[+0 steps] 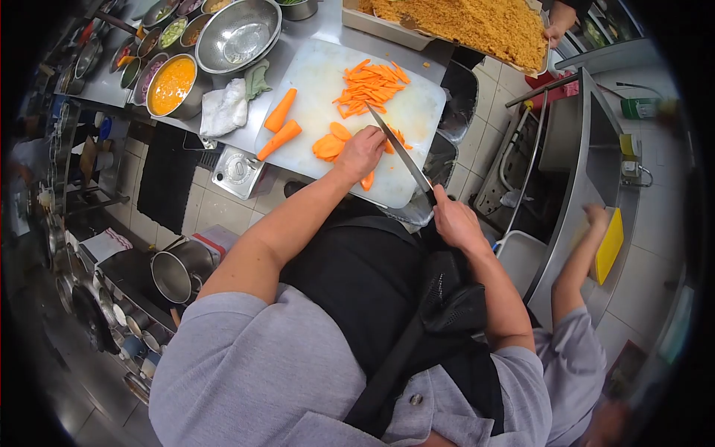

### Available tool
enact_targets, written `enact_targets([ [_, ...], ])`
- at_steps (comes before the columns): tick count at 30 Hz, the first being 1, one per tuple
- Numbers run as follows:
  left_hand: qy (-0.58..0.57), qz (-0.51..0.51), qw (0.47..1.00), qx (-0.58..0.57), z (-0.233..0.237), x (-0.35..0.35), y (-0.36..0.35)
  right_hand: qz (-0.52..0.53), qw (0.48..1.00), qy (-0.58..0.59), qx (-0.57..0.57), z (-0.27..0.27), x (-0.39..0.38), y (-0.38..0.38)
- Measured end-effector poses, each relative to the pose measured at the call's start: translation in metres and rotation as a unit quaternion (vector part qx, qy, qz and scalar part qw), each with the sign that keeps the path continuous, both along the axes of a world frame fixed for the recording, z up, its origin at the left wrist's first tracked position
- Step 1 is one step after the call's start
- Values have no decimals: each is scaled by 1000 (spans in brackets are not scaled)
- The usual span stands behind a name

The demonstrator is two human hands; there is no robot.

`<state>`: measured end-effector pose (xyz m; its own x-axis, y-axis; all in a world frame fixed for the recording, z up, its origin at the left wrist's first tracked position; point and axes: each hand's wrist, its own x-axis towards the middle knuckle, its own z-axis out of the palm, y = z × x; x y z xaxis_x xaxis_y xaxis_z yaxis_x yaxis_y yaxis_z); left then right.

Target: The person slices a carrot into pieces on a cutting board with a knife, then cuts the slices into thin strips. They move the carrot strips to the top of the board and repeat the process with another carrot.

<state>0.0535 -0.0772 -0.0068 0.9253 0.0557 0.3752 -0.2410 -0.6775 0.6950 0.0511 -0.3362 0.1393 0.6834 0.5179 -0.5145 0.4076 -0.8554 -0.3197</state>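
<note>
Nearest the person, the right hand (454, 220) is closed tight around the black handle of a knife (398, 145), just off the near right corner of a white cutting board (320, 82). The board lies at the near edge of the steel surface (328, 26). The blade runs from that corner toward the middle of the board.

The left hand (361, 153) is on the board near its near edge, just left of the blade. Its fingers are curled down and press on a stack of carrot slices (328, 145). Whether the blade touches the knuckles cannot be told. One loose slice lies at the near edge under the wrist.

Toward the board's left edge lie two peeled carrot pieces (281, 127), side by side and apart from the slices. At the far right part of the board is a heap of carrot strips (372, 82), with the knife tip just beside it.

Off the board's left edge sits a crumpled white cloth (223, 108), then a bowl of orange liquid (171, 86). Behind them stands a large steel bowl (238, 37).

At the far edge of the surface is a tray of rice (477, 26), with another person's hand (555, 33) at its right corner.

To the right, well apart, a co-worker's hand (596, 216) touches a yellow board (611, 246) at a sink (588, 149).
</note>
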Motion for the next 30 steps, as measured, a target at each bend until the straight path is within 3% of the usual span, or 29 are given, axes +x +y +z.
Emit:
enact_targets([
  [5,-3,-1,1000,-10,-2,1,0,2,999,11,-30,3,-4,-1],
  [11,-29,-9,1000,5,-5,4,4,-1,1000,12,-6,-49,-2,1],
  [18,-20,9,1000,8,-9,1,3,-6,1000,17,-5,-7,-2,1],
  [27,-19,11,1000,13,-8,3,1,-2,999,34,-23,-8,-1,-1],
  [30,-15,15,1000,12,-7,3,4,-7,999,31,4,-39,-4,-2],
])
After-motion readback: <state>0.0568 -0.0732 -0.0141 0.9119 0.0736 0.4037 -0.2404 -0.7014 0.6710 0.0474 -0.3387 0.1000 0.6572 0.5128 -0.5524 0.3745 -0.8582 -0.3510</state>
